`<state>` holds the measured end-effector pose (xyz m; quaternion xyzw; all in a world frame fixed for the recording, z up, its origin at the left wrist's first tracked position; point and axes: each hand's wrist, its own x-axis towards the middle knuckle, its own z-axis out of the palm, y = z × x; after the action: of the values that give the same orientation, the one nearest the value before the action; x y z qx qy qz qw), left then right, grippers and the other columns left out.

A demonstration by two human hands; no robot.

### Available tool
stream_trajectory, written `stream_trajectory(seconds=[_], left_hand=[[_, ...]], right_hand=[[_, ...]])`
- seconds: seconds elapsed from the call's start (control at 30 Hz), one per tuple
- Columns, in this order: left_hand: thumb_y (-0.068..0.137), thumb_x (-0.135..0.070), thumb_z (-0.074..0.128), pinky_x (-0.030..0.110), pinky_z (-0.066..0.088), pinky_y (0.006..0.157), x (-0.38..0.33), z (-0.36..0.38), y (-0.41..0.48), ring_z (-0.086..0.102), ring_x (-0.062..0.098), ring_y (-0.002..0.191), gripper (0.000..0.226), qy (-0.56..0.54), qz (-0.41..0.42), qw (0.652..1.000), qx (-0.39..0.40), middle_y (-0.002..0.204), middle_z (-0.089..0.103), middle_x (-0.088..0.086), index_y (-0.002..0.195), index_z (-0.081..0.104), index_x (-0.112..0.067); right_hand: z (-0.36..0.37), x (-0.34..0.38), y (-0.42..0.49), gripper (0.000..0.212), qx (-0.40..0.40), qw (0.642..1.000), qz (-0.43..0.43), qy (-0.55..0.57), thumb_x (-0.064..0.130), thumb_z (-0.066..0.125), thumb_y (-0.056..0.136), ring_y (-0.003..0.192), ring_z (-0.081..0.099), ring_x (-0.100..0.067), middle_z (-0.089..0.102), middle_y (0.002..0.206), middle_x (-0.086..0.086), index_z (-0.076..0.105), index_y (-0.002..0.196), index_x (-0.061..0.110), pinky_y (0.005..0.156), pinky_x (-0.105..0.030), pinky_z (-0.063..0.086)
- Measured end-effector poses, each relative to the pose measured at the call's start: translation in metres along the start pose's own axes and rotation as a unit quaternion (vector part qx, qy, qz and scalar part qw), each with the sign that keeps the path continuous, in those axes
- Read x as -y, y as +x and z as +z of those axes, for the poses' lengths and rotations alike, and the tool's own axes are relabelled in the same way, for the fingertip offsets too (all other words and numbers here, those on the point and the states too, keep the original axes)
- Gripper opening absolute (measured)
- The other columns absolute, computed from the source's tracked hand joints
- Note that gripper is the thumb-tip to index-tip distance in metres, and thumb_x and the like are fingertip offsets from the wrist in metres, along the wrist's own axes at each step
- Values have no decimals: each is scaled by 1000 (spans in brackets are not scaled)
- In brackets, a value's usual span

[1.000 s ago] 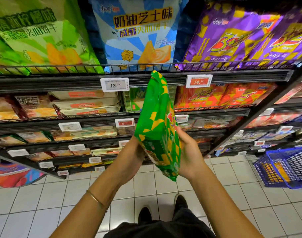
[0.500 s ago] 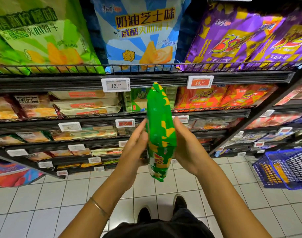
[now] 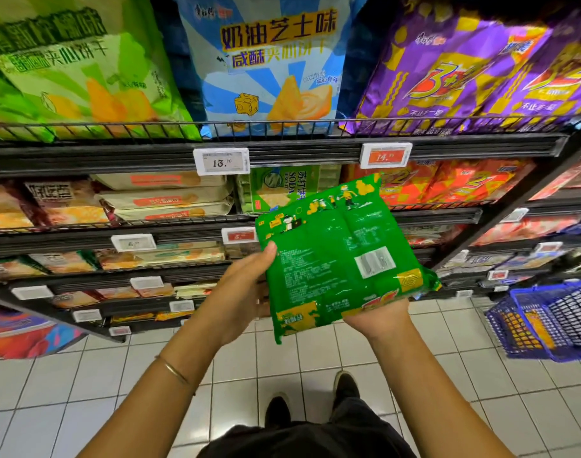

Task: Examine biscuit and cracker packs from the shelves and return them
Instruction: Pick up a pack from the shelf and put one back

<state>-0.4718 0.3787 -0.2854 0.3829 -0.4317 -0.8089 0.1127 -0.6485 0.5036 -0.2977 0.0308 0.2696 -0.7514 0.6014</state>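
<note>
A green biscuit pack (image 3: 335, 256) with yellow patches is held flat in front of the shelves, its back side with small print and a barcode facing me. My left hand (image 3: 239, 295) grips its left edge, thumb on top. My right hand (image 3: 380, 317) supports its lower right corner from underneath, mostly hidden by the pack. Behind the pack, a green soda biscuit pack (image 3: 282, 188) stands on the second shelf.
Black wire shelves (image 3: 282, 153) hold big green, blue and purple packs on top, orange packs (image 3: 447, 181) and cream packs (image 3: 163, 196) below. A blue shopping basket (image 3: 546, 322) sits on the white tiled floor at right. My shoes (image 3: 345, 388) show below.
The pack was edge-on and upright between both hands; it has been turned flat so its back faces me, and it has shifted to the right. My right hand moved beneath it.
</note>
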Motion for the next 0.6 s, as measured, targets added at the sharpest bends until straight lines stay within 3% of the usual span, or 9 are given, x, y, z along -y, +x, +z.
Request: stream_trajectory(seconds=[0.03, 0.1, 0.17, 0.3, 0.37, 0.47, 0.6], left_hand=[[89, -50, 72, 51, 60, 94, 3, 1, 1, 69, 29, 124, 55, -26, 12, 999, 16, 132, 73, 5, 136, 65, -21], [88, -31, 74, 54, 60, 95, 7, 1, 3, 71, 31, 118, 48, -65, 61, 996, -24, 132, 72, 11, 133, 65, -16], [83, -19, 81, 56, 59, 95, 7, -7, 4, 73, 33, 114, 51, -92, 109, 987, -67, 130, 73, 13, 131, 63, -14], [81, -15, 78, 43, 64, 80, 3, -17, 4, 74, 31, 112, 56, -81, 175, 978, -79, 128, 73, 10, 133, 58, -17], [81, -16, 79, 42, 63, 82, 2, -16, 3, 73, 31, 114, 56, -72, 184, 977, -78, 130, 73, 9, 133, 59, -21], [79, -16, 82, 42, 63, 83, 3, -21, 2, 73, 31, 114, 54, -63, 198, 975, -85, 130, 73, 8, 128, 63, -26], [68, -22, 90, 41, 64, 81, 5, -28, -3, 74, 32, 113, 64, -38, 219, 972, -76, 127, 74, 8, 126, 62, -24]], right_hand=[[1, 1, 4, 51, 2, 999, 19, -35, 55, 62, 81, 103, 75, -39, 77, 116, -16, 84, 105, 16, 79, -59, 61], [0, 12, 9, 56, 29, 990, 46, -127, 60, 64, 91, 121, 68, -35, 71, 133, -12, 74, 128, 19, 98, -56, 55], [-3, 24, 11, 76, 30, 976, 76, -202, 69, 72, 83, 131, 62, -35, 63, 144, -11, 63, 142, 23, 101, -54, 53], [-1, 29, 7, 75, 10, 945, 73, -320, 75, 83, 64, 122, 69, -27, 71, 134, -5, 75, 125, 33, 86, -43, 61], [3, 23, 9, 70, -13, 932, 67, -356, 73, 87, 60, 121, 69, -24, 72, 132, -2, 77, 119, 37, 93, -45, 59], [8, 19, 10, 60, -23, 917, 64, -393, 73, 79, 68, 123, 68, -22, 72, 133, 1, 76, 119, 41, 107, -48, 51], [6, 19, 8, 65, 2, 914, 60, -402, 72, 81, 68, 126, 66, -19, 70, 136, 2, 74, 124, 40, 106, -43, 49]])
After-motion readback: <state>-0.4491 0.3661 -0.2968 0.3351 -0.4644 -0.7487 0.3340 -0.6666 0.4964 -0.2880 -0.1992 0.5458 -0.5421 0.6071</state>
